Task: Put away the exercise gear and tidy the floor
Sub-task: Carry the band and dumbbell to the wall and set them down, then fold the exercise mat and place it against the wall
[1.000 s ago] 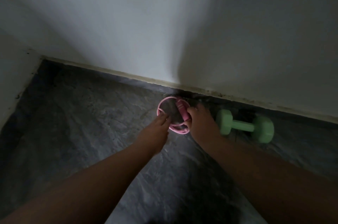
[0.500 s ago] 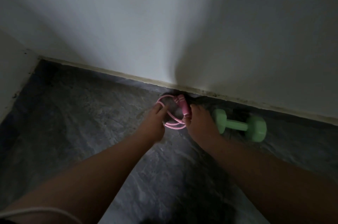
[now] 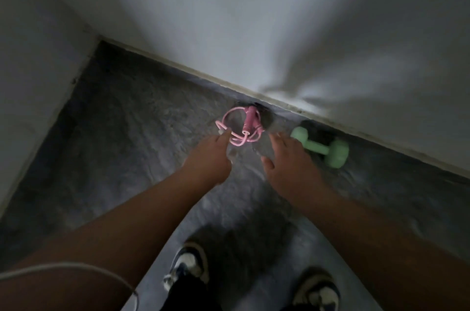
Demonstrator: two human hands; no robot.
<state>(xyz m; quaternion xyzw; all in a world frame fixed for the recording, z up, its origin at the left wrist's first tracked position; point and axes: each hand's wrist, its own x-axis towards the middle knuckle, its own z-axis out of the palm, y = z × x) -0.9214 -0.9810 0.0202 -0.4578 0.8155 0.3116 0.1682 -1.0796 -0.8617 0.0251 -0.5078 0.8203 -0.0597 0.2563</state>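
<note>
Beside wall (image 3: 254,18), green dumbbell (image 3: 321,147)

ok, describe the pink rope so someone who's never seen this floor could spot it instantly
Follow the wall down to where it meets the grey floor. The pink jump rope lies coiled there near the baseboard, just beyond the left hand, whose fingertips touch it. Its neighbour to the right is a solid green dumbbell; the rope is the only pink, looped thing.

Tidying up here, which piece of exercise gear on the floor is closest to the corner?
The coiled pink jump rope; the green dumbbell lies farther right along the wall.
</note>
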